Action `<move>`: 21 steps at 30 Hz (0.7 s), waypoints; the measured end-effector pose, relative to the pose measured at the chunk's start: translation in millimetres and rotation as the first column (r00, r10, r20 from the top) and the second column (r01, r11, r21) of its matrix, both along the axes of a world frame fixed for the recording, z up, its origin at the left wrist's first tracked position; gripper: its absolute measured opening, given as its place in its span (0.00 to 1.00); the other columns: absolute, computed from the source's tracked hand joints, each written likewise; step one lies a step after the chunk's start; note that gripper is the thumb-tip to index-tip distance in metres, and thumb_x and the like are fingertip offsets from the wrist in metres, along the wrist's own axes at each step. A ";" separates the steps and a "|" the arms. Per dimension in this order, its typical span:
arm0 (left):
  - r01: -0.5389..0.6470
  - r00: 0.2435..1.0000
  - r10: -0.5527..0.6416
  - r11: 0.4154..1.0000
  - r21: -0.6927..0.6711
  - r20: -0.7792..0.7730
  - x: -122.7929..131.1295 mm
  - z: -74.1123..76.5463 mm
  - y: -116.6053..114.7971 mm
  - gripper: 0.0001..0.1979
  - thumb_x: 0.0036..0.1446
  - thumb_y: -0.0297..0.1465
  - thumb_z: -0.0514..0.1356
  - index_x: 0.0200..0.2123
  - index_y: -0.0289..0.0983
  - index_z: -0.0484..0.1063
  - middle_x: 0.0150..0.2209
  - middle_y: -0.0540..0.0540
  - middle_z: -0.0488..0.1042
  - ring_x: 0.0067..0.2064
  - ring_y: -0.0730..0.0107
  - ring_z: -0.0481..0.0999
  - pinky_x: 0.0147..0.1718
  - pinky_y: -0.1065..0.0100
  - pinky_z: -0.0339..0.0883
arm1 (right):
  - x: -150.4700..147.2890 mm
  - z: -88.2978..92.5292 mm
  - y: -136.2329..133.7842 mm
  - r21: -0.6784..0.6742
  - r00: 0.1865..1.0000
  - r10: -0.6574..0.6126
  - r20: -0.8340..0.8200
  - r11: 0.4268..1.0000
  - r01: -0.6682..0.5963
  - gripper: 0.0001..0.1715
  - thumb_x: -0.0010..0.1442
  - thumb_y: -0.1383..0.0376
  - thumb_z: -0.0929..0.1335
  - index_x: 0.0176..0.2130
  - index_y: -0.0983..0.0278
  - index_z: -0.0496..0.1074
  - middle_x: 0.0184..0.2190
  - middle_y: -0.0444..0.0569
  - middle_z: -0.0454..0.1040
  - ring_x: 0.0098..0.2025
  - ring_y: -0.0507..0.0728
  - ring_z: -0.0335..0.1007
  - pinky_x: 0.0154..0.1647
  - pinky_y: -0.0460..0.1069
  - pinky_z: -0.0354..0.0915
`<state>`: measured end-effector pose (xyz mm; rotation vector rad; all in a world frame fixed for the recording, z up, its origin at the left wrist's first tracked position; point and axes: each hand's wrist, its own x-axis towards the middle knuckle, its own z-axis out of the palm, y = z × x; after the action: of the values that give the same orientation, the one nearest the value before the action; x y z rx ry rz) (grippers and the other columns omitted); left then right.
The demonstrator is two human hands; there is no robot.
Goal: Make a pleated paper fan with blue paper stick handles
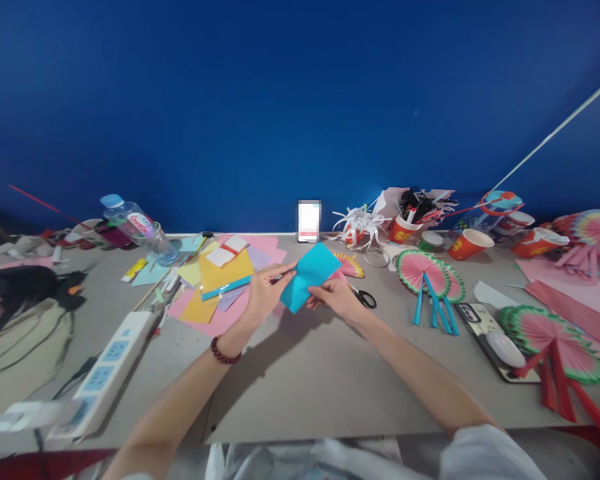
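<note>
A sheet of blue paper (313, 275) is held tilted above the table, between my two hands. My left hand (269, 288) pinches its left edge, thumb and fingers on either side. At the lower right edge, my right hand (333, 297) grips the same sheet with thumb in front. Behind my right hand lie black-handled scissors (366, 299), partly hidden, and a small pink and yellow paper fan (351, 265). Left of my left hand are yellow paper sheets (225, 269) and a blue strip in a clear wrapper (226, 287).
A blurred phone (309, 221) stands against the blue wall. Watermelon-like paper fans (423, 273) and red paper cups (471, 245) are at right. At left are a bottle (139, 225) and a power strip (105, 373). A white mouse (505, 349) rests on a dark-edged case.
</note>
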<state>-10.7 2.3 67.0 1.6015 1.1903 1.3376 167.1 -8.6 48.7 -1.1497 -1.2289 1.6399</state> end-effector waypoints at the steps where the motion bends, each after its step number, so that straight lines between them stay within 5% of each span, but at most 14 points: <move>1: -0.006 1.000 0.006 1.000 -0.014 0.008 0.1 -0.3 0.0 0.13 0.51 0.36 0.63 0.40 0.39 0.79 0.42 0.45 0.79 0.43 0.62 0.76 0.38 0.67 0.71 | -0.5 -1.0 0.2 0.027 0.999 -0.031 0.022 0.999 0.030 0.24 0.40 0.48 0.74 0.20 0.67 0.74 0.20 0.50 0.77 0.23 0.55 0.74 0.30 0.50 0.71; 13: -0.028 0.998 0.028 1.000 -0.010 0.057 0.5 -6.1 2.4 0.13 0.51 0.35 0.62 0.40 0.39 0.78 0.41 0.44 0.79 0.42 0.63 0.76 0.41 0.66 0.70 | 0.3 -0.2 -1.2 -0.076 0.995 0.052 -0.083 0.995 -0.058 0.23 0.41 0.52 0.76 0.27 0.70 0.77 0.26 0.53 0.79 0.28 0.54 0.76 0.37 0.50 0.72; 21: -0.043 0.992 0.056 0.993 -0.111 0.115 3.8 -12.5 2.4 0.16 0.49 0.37 0.64 0.40 0.37 0.77 0.41 0.42 0.78 0.41 0.62 0.77 0.37 0.66 0.71 | 1.6 -13.8 5.7 -0.024 0.999 -0.029 -0.039 0.999 0.028 0.21 0.38 0.53 0.76 0.23 0.68 0.73 0.22 0.49 0.77 0.25 0.53 0.74 0.34 0.49 0.71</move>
<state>-6.9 4.7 54.5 1.4055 1.2159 1.3559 168.6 -2.9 34.9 -1.1386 -1.1663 1.6522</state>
